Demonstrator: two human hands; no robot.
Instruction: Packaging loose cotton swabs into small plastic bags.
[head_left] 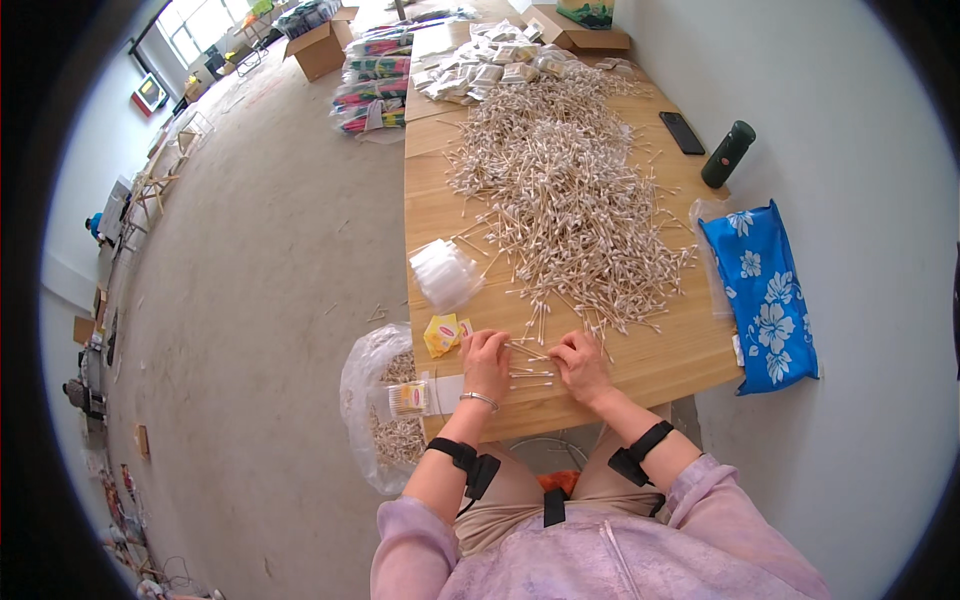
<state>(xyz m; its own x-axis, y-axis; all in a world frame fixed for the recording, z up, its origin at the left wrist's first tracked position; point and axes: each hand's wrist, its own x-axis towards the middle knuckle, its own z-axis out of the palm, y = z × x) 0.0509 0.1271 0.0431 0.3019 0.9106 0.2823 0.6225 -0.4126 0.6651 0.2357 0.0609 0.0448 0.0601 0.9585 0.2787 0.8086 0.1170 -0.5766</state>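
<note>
Wooden table, floor left, wall right; I see left hand and right hand, fingers narrow, pinching swabs.

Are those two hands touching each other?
Apart. The head view shows a gap between the left hand and the right hand, with cotton swabs and bare wooden table visible there.

Illumination: bright, diffuse; the window at upper left is glaring, partly washed white. Shadows on the counter are soft. Cotton swabs at mid-frame read reasonably sharp. Fisheye curvature bends outer edges; black vignetting surrounds the view; far-left clutter is indistinct.
</note>
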